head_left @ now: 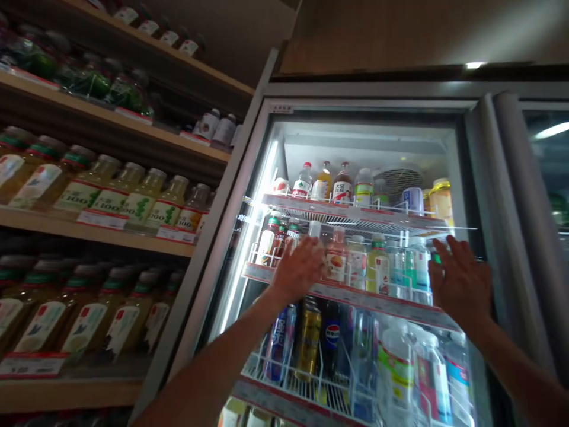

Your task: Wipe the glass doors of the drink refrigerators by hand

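Note:
My left hand (299, 270) is raised before the middle shelf of a lit drinks fridge (355, 133). Its fingers stretch forward, slightly blurred, and I see nothing held in them. A white-capped bottle (315, 229) stands just behind the fingertips, and a pink-capped bottle (336, 256) is beside them. Farther right, my right hand (462, 281) is also lifted, fingers spread and holding nothing. It partly covers the right end of the middle shelf, near a clear bottle (418, 264). Whether either hand touches glass or a bottle, I cannot tell.
Wooden shelves (178, 246) with rows of juice bottles (124, 190) stand on the left. Inside the fridge, wire racks hold a gold can (308, 341), a dark Pepsi bottle (332, 338) and several other drinks. A thick vertical grey frame (511, 237) runs along the fridge's right side.

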The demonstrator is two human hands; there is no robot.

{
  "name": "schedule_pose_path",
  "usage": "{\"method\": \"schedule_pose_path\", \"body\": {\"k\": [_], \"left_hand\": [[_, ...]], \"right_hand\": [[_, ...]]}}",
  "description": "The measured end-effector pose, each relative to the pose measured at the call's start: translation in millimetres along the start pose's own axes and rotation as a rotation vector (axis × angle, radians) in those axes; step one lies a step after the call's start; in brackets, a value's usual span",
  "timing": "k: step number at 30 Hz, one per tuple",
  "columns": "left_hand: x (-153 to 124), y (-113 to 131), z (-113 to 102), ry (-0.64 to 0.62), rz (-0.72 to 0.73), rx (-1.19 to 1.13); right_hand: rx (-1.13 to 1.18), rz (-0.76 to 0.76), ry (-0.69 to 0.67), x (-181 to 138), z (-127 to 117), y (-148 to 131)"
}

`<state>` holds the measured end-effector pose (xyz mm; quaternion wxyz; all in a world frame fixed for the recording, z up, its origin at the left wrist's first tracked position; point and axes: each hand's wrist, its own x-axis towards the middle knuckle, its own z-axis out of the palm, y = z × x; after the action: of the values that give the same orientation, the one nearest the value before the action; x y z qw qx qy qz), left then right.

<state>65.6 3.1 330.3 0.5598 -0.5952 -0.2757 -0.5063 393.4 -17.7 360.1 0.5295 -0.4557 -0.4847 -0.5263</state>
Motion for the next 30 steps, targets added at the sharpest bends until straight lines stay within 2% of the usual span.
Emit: {"method": "schedule_pose_path", "body": {"k": [3,5,7,10,12,13,16,18,20,23,25,27,30], "left_hand": [[-14.2,-52.5,-12.6,0.125,-0.305,0.104],[-21.5,-57.9,-14.8,0.183,-0.413,0.133],[-28.3,-34.5,-12.5,0.161,-0.349,0.103],[-37.2,4.6,-9.8,0.019,-0.066,-0.012],[-41.7,2.1,-12.8,-0.045,0.038,-0.045],[-43.4,-8.1,-15.4,-0.04,0.004,-0.018],[-44.7,-41.6,-20.6,0.071,-0.287,0.121],[-42.5,-37.1,-18.5,0.126,-0.374,0.148],[-39.1,-5.3,-12.7,0.096,-0.268,0.086],[-35.4,49.6,-4.5,-0.021,-0.007,-0.076],[-36.1,58.5,-3.9,-0.06,0.075,-0.127],[-38.6,40.5,-6.3,-0.038,0.029,-0.113],[-39.8,5.8,-7.3,0.082,-0.256,-0.014]], "right_hand": [[-0.01,-0.005,0.038,-12.2,0.1,2.8],[-0.018,-0.009,0.051,-16.6,1.3,3.5],[-0.021,-0.011,0.071,-19.0,3.1,4.6],[-0.009,-0.035,0.101,-20.7,6.4,9.3],[-0.005,-0.062,0.119,-21.3,8.7,14.3],[-0.006,-0.076,0.121,-21.3,9.6,17.0],[-0.016,-0.099,0.121,-20.4,10.5,20.9],[-0.021,-0.087,0.119,-20.1,8.4,15.5],[-0.026,-0.061,0.135,-22.7,4.4,2.2],[0.012,-0.114,0.129,-35.2,-1.5,-23.9],[0.055,-0.187,0.106,-46.9,-2.3,-35.5],[0.078,-0.219,0.085,-56.8,-0.4,-38.7],[0.083,-0.213,0.068,-64.1,3.6,-33.2]]}}
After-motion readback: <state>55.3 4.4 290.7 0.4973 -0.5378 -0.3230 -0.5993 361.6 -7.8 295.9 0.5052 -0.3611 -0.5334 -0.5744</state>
